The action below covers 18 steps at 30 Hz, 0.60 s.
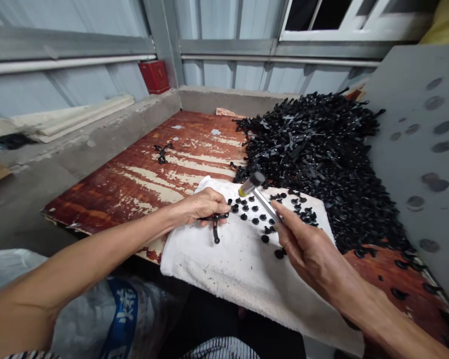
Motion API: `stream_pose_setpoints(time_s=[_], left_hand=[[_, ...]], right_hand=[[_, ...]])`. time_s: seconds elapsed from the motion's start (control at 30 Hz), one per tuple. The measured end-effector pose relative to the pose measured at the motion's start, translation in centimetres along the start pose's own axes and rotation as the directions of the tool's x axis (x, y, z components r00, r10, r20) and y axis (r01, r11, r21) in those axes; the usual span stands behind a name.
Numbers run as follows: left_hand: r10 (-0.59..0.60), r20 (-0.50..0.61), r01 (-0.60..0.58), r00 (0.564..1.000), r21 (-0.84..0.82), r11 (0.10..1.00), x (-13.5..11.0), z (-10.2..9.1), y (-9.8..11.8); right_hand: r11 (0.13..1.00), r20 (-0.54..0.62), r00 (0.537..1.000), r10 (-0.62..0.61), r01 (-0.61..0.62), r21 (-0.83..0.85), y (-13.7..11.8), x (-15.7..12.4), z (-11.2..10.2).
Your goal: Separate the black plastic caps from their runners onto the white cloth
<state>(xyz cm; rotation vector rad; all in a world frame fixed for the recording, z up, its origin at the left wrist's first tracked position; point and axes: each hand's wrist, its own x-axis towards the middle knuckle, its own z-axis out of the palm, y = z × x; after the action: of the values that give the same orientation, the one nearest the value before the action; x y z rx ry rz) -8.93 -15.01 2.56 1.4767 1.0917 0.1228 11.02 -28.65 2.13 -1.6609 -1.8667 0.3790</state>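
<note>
My left hand [205, 207] is closed on a black branched part [216, 232], whose arms end in small round tips. It rests low over a white towel [209, 264]. In my right hand [299, 234] is a mallet [264, 199], gripped by its metal handle. The mallet's head, with one dark face and one yellow face, is raised above the towel, right of the black part and apart from it. Several small black round pieces [255, 221] with stems lie scattered on the towel between my hands. My fingers hide the middle of the branched part.
A large heap of black parts [303, 139] covers the right of the worn red-brown table [119, 189]. A few more branched parts [162, 152] lie at the far left. A grey panel [426, 149] stands on the right, and a red box [154, 77] sits in the corner.
</note>
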Motion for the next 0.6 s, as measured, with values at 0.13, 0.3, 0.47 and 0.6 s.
stream_pose_setpoints(time_s=[0.13, 0.3, 0.47, 0.6], left_hand=[[0.147, 0.204, -0.175, 0.968, 0.132, 0.976, -1.4, 0.9, 1.2], [0.223, 0.317, -0.321, 0.922, 0.301, 0.898, -2.9, 2.6, 2.0], [0.369, 0.087, -0.378, 0.925, 0.263, 0.888, -3.5, 1.9, -0.3], [0.254, -0.2, -0.288, 0.947, -0.17, 0.942, -4.1, 1.6, -2.5]], right_hand=[[0.953, 0.01, 0.989, 0.146, -0.143, 0.267, -0.7, 2.1, -0.3], [0.823, 0.25, 0.95, 0.188, -0.292, 0.488, -1.1, 2.7, 1.1], [0.69, 0.299, 0.912, 0.282, -0.409, 0.597, -1.7, 1.4, 1.1], [0.594, 0.25, 0.887, 0.388, -0.448, 0.668, -1.8, 0.6, 1.0]])
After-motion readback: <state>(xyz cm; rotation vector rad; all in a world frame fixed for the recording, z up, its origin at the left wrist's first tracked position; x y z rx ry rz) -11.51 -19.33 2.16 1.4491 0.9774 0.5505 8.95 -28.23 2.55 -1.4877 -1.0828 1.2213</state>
